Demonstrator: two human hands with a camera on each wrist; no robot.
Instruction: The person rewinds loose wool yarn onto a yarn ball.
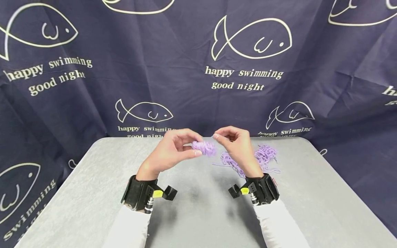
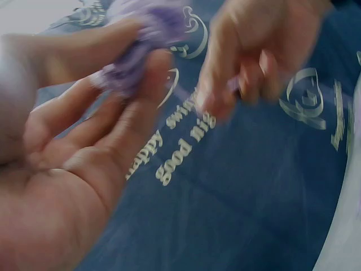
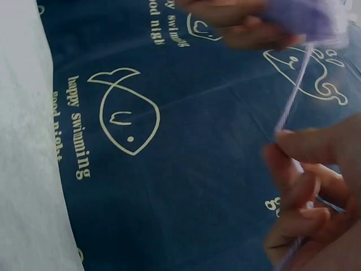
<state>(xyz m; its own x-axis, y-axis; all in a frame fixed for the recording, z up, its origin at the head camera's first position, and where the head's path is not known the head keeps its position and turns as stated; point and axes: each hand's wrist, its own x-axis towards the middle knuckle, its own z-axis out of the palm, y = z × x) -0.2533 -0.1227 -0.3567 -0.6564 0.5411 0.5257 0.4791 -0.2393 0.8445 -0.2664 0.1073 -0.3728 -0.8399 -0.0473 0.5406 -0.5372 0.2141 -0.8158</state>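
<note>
Yarn bundle (image 1: 204,148), pinched between my left hand's (image 1: 169,151) thumb and fingers above the table (image 1: 93,193), looks light and squashy; my right hand (image 1: 237,144) pinches its trailing strand (image 3: 293,96) just beside.

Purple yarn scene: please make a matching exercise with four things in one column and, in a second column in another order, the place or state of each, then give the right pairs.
Things:
1. yarn ball
2. loose yarn pile
3. yarn strand
4. backdrop cloth

Places or states:
A. lies on the grey table, behind the right wrist
B. hangs behind the table, dark blue with fish drawings
C. gripped in the left hand
D. stretched taut, pinched by the right hand

Pairs: 1-C, 2-A, 3-D, 4-B
</note>
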